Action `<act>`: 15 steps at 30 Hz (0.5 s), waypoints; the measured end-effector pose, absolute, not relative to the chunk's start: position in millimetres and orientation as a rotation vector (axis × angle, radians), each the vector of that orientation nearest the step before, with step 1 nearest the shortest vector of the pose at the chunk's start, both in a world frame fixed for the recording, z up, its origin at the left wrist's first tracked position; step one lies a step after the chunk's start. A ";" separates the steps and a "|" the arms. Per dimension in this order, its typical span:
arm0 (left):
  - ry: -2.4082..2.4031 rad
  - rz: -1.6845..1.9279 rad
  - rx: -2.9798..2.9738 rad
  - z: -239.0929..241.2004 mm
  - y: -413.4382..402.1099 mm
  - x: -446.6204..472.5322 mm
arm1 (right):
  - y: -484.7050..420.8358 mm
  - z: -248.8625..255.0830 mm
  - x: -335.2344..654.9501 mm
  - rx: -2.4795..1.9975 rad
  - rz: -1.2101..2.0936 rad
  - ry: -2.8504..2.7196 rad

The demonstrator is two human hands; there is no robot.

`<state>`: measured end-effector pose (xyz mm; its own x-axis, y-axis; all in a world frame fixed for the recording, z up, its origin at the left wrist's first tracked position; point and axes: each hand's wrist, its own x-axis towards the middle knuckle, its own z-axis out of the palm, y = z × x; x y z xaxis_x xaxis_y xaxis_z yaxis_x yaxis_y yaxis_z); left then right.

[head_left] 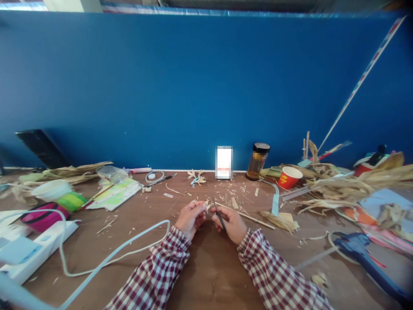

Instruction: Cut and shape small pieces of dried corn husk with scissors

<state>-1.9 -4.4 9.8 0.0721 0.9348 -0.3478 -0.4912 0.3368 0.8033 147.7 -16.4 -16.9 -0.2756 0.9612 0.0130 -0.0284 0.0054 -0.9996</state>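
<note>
Your left hand [192, 218] had its thumb and fingers pinched on a small pale scrap [207, 207] above the desk [209, 275]. Your right hand [231, 224] was curled round a slim dark tool [220, 218], its long axis slanting away from you and slightly leftward. The scrap lay just left of that tool; whether they touched, you couldn't tell.
</note>
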 end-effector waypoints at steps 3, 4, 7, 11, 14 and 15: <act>1.006 1.070 0.643 11.9 -5.0 -3.3 | -15.6 -13.5 148.3 -1.028 1.365 -1.314; 1.020 1.029 0.677 12.2 -5.3 -3.7 | -15.0 -12.8 149.0 -1.016 1.342 -1.293; 1.056 0.918 0.769 10.7 -6.4 -4.0 | -12.6 -12.7 151.7 -0.977 1.293 -1.265; 1.064 0.822 0.878 5.3 -7.3 -2.0 | -10.4 -15.7 153.2 -0.938 1.299 -1.289; 1.072 0.835 0.877 2.7 -7.7 0.5 | -10.9 -15.8 152.3 -0.958 1.297 -1.316; 1.071 0.851 0.868 2.3 -7.9 1.5 | -11.5 -15.2 151.8 -0.967 1.295 -1.322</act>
